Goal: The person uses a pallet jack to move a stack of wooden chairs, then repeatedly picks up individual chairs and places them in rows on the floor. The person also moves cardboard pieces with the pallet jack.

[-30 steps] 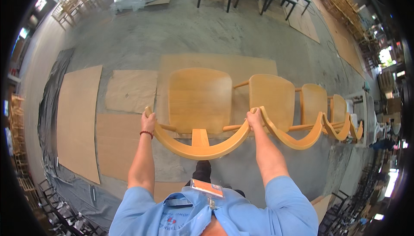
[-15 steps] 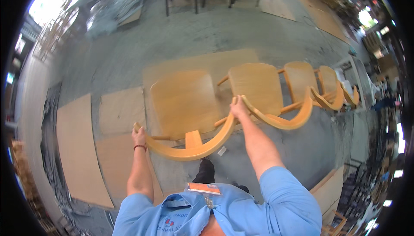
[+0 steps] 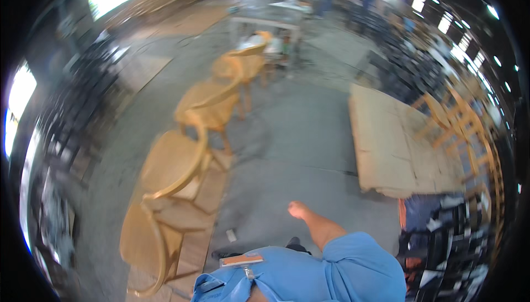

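Observation:
My right hand point(image 3: 297, 209) hangs over the grey floor ahead of my body, its blurred fingers curled in with nothing visible in them. My left hand is out of the picture. On my left stands the nearest wooden chair point(image 3: 135, 236), light brown with a curved top rail; no hand of mine touches it. Beyond it a second chair point(image 3: 168, 161), a third chair point(image 3: 204, 103) and a fourth chair point(image 3: 248, 64) of the same kind run away in a line.
Cardboard point(image 3: 196, 236) lies under the nearer chairs. A stack topped with brown board point(image 3: 397, 142) stands to the right, with wooden chair frames point(image 3: 464, 131) behind it. A table point(image 3: 265, 23) is at the far end of the row. Dark furniture parts point(image 3: 452, 252) crowd the lower right.
Both hands have let go of the nearest chair's curved rail. My view has swung to the right, so the chair row now runs along my left. My left hand has left the picture.

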A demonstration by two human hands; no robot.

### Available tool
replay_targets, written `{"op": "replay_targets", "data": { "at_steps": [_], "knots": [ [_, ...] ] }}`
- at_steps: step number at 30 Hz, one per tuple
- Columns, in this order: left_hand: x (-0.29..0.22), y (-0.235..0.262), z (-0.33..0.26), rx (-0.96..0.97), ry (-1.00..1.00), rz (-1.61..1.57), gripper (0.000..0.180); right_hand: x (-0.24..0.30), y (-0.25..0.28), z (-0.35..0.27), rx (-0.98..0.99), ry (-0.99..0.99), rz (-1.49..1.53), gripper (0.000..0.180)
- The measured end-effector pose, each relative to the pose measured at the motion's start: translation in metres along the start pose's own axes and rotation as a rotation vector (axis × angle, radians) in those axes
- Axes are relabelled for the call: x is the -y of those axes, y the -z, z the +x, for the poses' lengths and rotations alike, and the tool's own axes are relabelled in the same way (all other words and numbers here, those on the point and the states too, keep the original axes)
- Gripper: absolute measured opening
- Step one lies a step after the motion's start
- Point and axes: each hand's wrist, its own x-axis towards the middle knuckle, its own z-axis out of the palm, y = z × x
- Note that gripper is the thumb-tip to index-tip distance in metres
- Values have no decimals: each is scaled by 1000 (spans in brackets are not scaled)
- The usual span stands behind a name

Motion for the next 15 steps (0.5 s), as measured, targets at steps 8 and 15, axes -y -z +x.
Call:
{"op": "replay_targets", "data": {
  "at_steps": [8, 15],
  "knots": [
    [-91, -314, -81, 625, -886, 1061, 36, -303, 71, -115, -316, -568, 454, 22],
    [-170, -493, -151, 753, -534, 692, 23, -333, 120, -128, -374, -503, 1147, 30]
  ]
}}
